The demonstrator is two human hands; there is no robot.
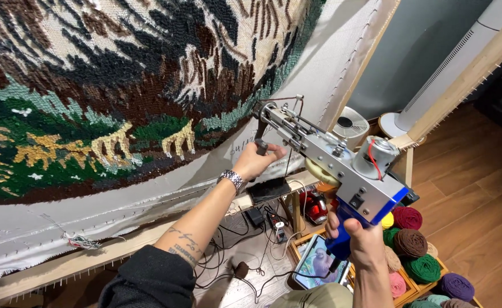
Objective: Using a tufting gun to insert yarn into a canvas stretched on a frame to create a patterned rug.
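Head camera looks down on a grey metal tufting gun with a blue handle [342, 171], its needle tip touching the white backing cloth [313, 74] just beside the tufted green and brown rug picture [119, 85]. Right hand [360, 236] is wrapped tight around the blue handle. Left hand [257, 161] closes its fingers on the gun's black front grip. Balls of coloured yarn [416, 251] lie in a wooden box on the floor below.

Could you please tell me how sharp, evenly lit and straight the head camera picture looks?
Head view: sharp on the silver and blue tufting gun and both hands, left hand and right hand; wide-angle bending curves the pale wooden frame beam; the floor under the multicoloured tufted rug lies in shadow.
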